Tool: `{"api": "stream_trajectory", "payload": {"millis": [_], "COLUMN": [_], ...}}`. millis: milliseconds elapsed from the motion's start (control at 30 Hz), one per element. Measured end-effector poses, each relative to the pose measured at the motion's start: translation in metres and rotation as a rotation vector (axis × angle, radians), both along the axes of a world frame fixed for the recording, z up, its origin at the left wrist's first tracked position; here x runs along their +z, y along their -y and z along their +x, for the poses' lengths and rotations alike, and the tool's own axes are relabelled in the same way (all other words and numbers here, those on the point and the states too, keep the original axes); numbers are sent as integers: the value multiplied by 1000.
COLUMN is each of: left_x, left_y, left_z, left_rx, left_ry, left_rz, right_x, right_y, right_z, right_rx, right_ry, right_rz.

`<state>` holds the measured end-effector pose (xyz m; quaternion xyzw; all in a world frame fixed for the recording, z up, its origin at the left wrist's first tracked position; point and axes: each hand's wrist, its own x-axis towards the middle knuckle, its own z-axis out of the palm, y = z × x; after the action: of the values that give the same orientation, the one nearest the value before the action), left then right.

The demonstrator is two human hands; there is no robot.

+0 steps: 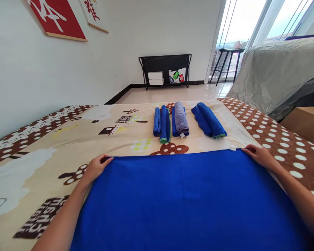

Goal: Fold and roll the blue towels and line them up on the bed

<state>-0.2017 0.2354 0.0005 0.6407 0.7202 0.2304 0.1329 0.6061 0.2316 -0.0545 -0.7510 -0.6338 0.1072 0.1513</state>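
A large blue cloth (183,198) spreads out in front of me, its far edge stretched nearly straight across the bed. My left hand (98,167) pinches the far left corner, thumb and fingers closed on it. At the far right corner my right hand (259,155) grips the cloth the same way, beside a small white tag (233,148). Beyond the far edge lie several rolled cloths: a short blue roll (157,122), a blue roll with green trim (164,125), a grey-purple roll (181,118) on blue cloth, and a looser blue roll (209,120) at the right.
A patterned blanket (120,143) with brown dotted borders covers the bed. Past its far end stands a black rack (166,66) against the wall. A plastic-covered bulky object (285,69) and a cardboard box (306,122) are at the right; a black stool (229,62) stands by the window.
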Motion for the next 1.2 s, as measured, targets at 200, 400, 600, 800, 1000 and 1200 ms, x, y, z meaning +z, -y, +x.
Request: {"api": "stream_trajectory", "payload": {"millis": [200, 400, 600, 800, 1000, 1200], "left_x": [-16, 11, 27, -12, -16, -10], "left_y": [5, 22, 51, 60, 53, 61], "left_z": [16, 28, 145, 308, 210, 54], "left_rx": [121, 216, -194, -625, -502, -126], "left_ry": [-275, -393, -381, -388, -419, -463], "left_rz": [125, 187, 298, 205, 102, -14], "right_x": [-7, 33, 62, 31, 26, 13], "right_y": [11, 22, 38, 45, 40, 51], "right_z": [-14, -6, -122, -312, -225, -72], "right_rx": [-104, -188, 27, 698, 685, 418], "right_ry": [80, 106, 94, 4, 13, 50], "right_rz": [57, 39, 279, 224, 145, 98]}}
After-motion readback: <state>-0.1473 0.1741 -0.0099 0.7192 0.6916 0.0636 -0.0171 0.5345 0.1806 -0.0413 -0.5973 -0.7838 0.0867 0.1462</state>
